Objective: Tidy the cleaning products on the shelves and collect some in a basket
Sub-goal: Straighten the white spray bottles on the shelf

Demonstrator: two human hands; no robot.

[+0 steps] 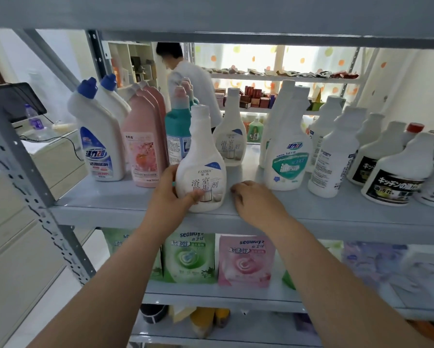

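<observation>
— What is seen around the white bottle, largest thing first?

— It is carried by the grey metal shelf (115,204). The white bottle (202,169) is stood upright at that shelf's front edge. "FANSEN" and "浴室除垢剂" can be read on its label.

— And beside it?

— A pink bottle (143,146) is stood to its left, and further left a blue-capped bottle (99,136) marked "活力28". Behind it to the right a second bottle (229,136) of the same kind is placed. Further right a green-labelled bottle (287,156), also marked "活力28", is found, and well to the right a black-labelled bottle (397,177) printed "キッチン". On the level below it, a green pouch (189,257) and a pink pouch (246,259) are marked "seaways".

— How are the hands held?

— The white bottle's lower left side is gripped by the left hand (172,194), with the thumb laid across the label. The right hand (256,202) is rested on the shelf just right of the bottle, knuckles up and fingers loosely bent. Nothing is held, and a narrow gap is left.
</observation>
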